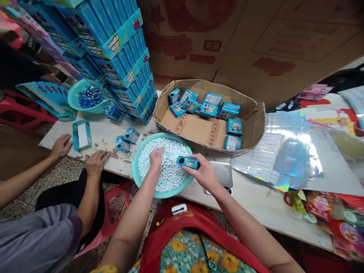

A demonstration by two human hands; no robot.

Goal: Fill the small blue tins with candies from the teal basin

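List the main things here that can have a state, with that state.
Blue box, held
Right hand, gripping that box
Left hand, curled, grip unclear
Near basin, filled with white pieces
Cardboard carton, open, partly filled with blue boxes
Far basin, partly filled with shiny blue pieces

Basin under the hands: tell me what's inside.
Many small white pieces lie in the basin. The left hand hides some. The basin's bottom and any deeper layers are covered.

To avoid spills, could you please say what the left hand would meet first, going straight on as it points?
The left hand would probably first meet the white pieces in the turquoise bowl; whether it touches them now is hard to tell.
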